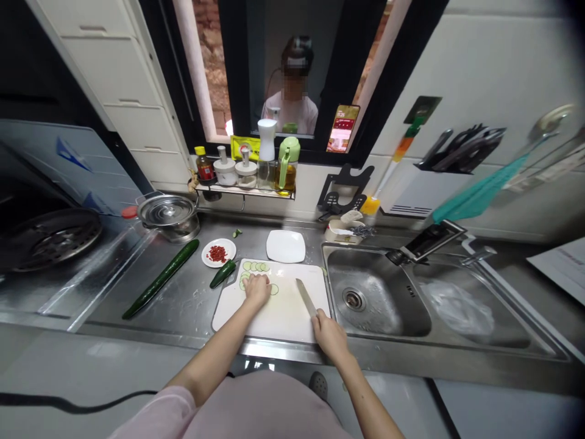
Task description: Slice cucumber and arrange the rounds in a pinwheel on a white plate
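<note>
Where our left hand, its grasp indistinct, lies among slices on the board and our right hand grips a knife, we note a long cucumber and shorter piece unsliced alongside.

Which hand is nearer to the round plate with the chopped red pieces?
Left. The left hand is at the cucumber slices on the cutting board, right of the round plate and nearer the person; the right hand, gripping the knife, is farther right.

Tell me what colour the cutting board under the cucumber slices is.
The cutting board is white, seen best in the head view.
</note>
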`<state>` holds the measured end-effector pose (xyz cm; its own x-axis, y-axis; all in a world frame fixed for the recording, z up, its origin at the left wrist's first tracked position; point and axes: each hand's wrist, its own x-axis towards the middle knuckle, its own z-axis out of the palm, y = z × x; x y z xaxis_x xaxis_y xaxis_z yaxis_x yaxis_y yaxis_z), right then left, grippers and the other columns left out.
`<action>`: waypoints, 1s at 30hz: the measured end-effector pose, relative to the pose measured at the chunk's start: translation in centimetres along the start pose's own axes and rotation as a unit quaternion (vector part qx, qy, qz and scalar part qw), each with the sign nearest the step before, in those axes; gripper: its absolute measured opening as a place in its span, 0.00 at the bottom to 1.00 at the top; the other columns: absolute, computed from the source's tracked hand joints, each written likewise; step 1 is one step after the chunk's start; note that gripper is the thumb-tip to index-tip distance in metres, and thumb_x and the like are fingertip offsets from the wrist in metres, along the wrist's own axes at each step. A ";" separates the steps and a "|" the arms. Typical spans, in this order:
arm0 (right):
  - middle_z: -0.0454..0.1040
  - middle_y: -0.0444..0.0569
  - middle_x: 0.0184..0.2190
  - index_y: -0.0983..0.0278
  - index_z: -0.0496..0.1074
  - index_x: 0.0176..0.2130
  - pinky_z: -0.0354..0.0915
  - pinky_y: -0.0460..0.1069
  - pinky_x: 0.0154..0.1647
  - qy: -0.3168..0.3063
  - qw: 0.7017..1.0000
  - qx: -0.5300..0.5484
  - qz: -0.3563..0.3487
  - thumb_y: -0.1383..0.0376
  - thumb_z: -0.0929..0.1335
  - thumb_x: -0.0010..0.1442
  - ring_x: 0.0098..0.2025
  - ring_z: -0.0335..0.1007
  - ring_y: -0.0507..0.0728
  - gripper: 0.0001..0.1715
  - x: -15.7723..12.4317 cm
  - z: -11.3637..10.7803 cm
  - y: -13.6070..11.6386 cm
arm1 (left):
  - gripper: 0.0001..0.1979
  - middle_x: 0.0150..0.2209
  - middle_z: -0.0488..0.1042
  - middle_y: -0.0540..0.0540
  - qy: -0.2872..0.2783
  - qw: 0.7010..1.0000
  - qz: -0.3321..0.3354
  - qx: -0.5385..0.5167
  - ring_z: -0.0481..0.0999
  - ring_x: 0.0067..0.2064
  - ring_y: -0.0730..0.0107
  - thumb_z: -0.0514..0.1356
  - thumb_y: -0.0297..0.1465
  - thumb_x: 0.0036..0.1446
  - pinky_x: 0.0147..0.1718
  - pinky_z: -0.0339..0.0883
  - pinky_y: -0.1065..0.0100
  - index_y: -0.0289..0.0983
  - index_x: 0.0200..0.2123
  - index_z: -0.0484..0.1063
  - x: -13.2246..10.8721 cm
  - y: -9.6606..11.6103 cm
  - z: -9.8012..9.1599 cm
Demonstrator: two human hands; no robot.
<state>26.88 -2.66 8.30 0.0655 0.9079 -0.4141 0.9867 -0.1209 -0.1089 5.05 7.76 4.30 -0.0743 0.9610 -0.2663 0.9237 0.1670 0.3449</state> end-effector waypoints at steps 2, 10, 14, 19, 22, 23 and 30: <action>0.77 0.58 0.41 0.64 0.64 0.51 0.60 0.51 0.39 0.001 1.000 0.004 0.011 0.60 0.53 0.69 0.44 0.74 0.62 0.19 0.5 -0.2 0.2 | 0.11 0.46 0.76 0.41 -0.001 1.000 0.001 0.001 0.65 0.53 0.51 0.55 0.34 0.56 0.50 0.49 0.53 0.40 0.39 0.75 0.0 0.2 0.0; 0.76 0.60 0.43 0.64 0.64 0.51 0.61 0.52 0.39 -0.036 0.999 0.015 0.018 0.64 0.54 0.67 0.46 0.74 0.63 0.18 1.8 -0.4 -0.1 | 0.08 0.46 0.75 0.43 0.015 1.000 0.001 -0.005 0.66 0.52 0.54 0.55 0.32 0.56 0.48 0.51 0.56 0.41 0.38 0.73 -0.6 0.9 0.0; 0.76 0.60 0.43 0.64 0.63 0.52 0.61 0.52 0.40 -0.049 0.999 0.010 0.013 0.65 0.54 0.67 0.46 0.74 0.62 0.18 1.9 -0.3 -0.2 | 0.07 0.41 0.77 0.45 0.029 0.999 -0.008 -0.042 0.69 0.49 0.57 0.55 0.28 0.55 0.47 0.51 0.57 0.41 0.35 0.72 -1.0 1.3 -0.3; 0.76 0.60 0.42 0.65 0.63 0.52 0.62 0.52 0.40 -0.044 0.999 0.008 0.016 0.64 0.53 0.67 0.45 0.74 0.63 0.19 2.0 -0.1 -0.1 | 0.04 0.33 0.78 0.50 0.042 0.990 -0.016 -0.134 0.72 0.44 0.61 0.57 0.30 0.55 0.45 0.52 0.60 0.42 0.34 0.72 -2.4 1.1 -0.2; 0.77 0.60 0.41 0.65 0.63 0.52 0.62 0.52 0.39 -0.044 0.999 -0.003 0.018 0.64 0.53 0.67 0.45 0.74 0.63 0.19 2.1 0.1 -0.2 | 0.05 0.33 0.78 0.51 0.051 0.982 -0.024 -0.180 0.73 0.42 0.63 0.59 0.34 0.55 0.45 0.52 0.61 0.43 0.35 0.73 -3.7 0.1 0.2; 0.77 0.60 0.41 0.65 0.63 0.52 0.62 0.52 0.39 -0.044 0.999 -0.006 0.016 0.64 0.53 0.67 0.45 0.74 0.63 0.19 2.1 0.2 -0.2 | 0.05 0.33 0.78 0.51 0.054 0.980 -0.027 -0.188 0.73 0.42 0.63 0.59 0.34 0.55 0.45 0.52 0.61 0.43 0.36 0.73 -4.1 -0.4 0.4; 0.76 0.60 0.41 0.65 0.63 0.51 0.62 0.52 0.39 -0.039 0.999 -0.004 0.011 0.64 0.53 0.67 0.44 0.74 0.62 0.18 2.1 0.3 -0.3 | 0.08 0.33 0.78 0.49 0.101 0.971 -0.066 -0.206 0.73 0.41 0.63 0.59 0.36 0.56 0.44 0.53 0.61 0.42 0.37 0.75 -5.7 -4.5 0.4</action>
<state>26.70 -0.81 7.19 0.0759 0.8714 -0.4847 0.9863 -0.1372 -0.0921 1.44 1.44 3.95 -0.2922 0.9421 -0.1646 0.6760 0.3252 0.6613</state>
